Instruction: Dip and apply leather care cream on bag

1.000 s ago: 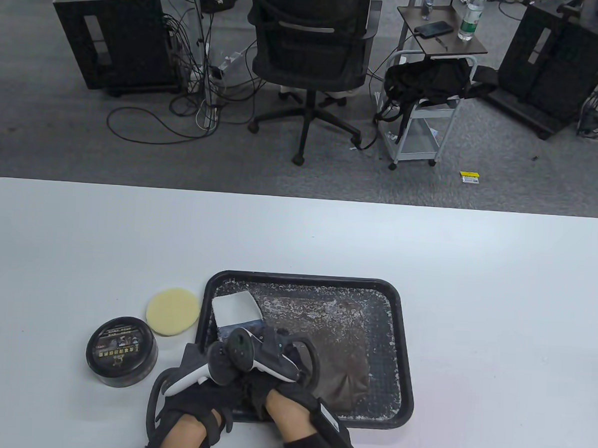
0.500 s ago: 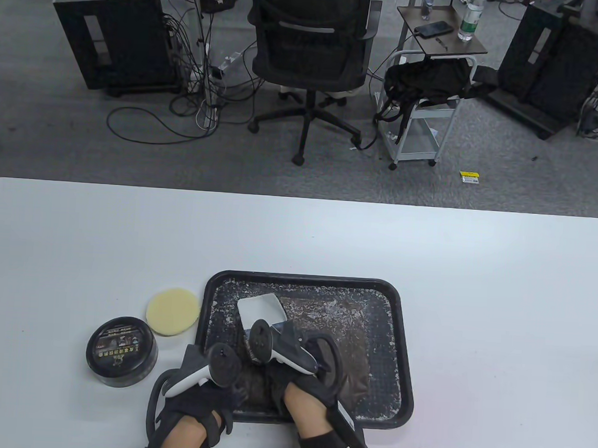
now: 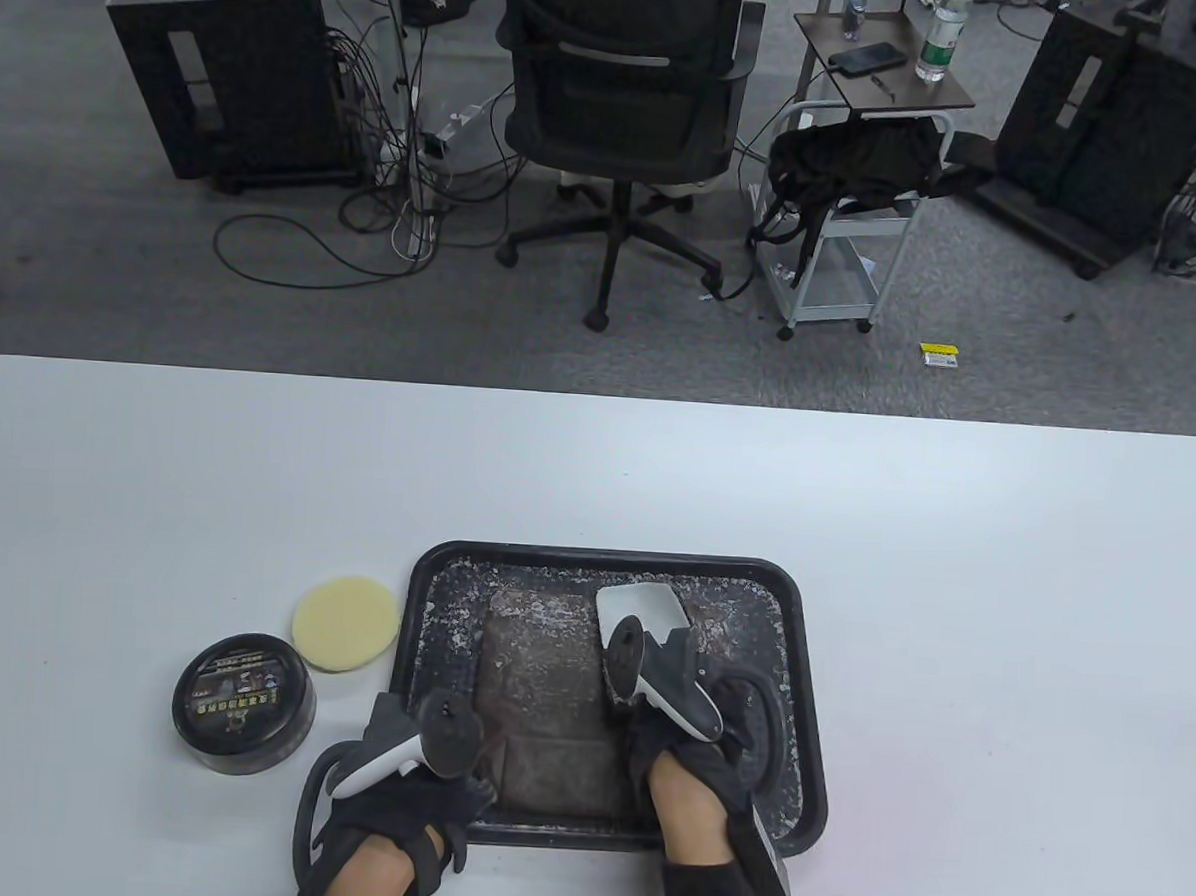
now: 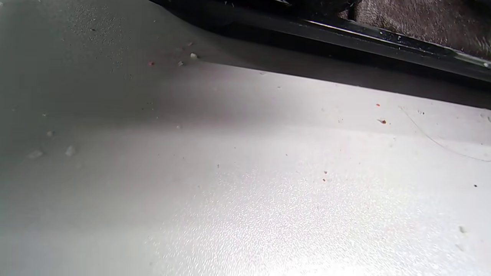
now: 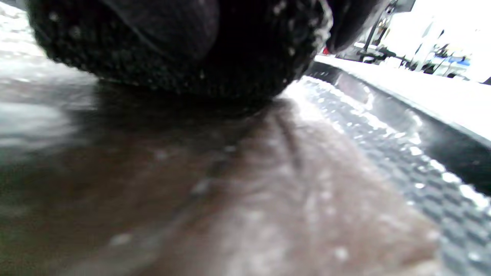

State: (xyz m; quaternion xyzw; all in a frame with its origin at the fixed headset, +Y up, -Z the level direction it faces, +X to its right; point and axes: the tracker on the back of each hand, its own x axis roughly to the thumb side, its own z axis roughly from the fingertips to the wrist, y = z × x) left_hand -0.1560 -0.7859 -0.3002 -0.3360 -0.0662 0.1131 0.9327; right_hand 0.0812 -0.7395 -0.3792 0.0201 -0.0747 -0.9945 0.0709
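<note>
Here the bag (image 3: pixel 544 706) lies flat in the tray (image 3: pixel 810 699) at the table's near edge. The right hand (image 3: pixel 708 739) presses on its right side, apparently rubbing cream in; its grip is hidden. The left hand (image 3: pixel 395 788) steadies the tray's near-left corner, fingers unseen. Next likely needs re-dipping from the tin (image 3: pixel 242 702).

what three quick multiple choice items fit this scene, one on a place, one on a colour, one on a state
1. Where is the brown bag?
A. in the black tray
B. on the chair
C. on the tin

2. What colour is the round sponge?
A. red
B. pale yellow
C. blue

3. What state is the cream tin in?
A. lid off
B. tipped over
C. upright, lid on

Answers: 1 A, the bag lies flat inside the tray rim. 2 B, it shows pale yellow on the white table. 3 C, its printed lid faces up.
</note>
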